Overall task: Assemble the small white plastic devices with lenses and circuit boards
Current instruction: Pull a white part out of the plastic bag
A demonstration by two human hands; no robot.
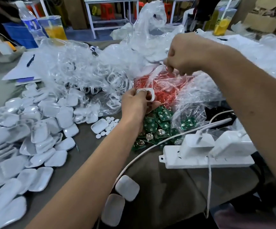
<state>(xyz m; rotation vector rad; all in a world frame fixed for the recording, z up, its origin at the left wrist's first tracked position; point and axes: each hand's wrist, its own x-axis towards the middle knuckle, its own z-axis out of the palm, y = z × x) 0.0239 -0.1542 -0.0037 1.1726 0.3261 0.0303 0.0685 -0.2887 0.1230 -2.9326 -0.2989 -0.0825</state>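
Note:
My left hand grips a small white plastic frame with a round opening, held above a heap of green circuit boards. My right hand is raised over a clear bag of red parts, with fingers curled down and pinching the bag's plastic. Small round white lenses lie scattered beside one white shell. A large pile of white plastic shells covers the left of the table. Two white devices lie face down near the front edge.
A white power strip with two plugged-in adapters and a cable sits at the right. Crumpled clear bags holding white rings fill the middle. A water bottle, drink bags, paper and pen stand at the back.

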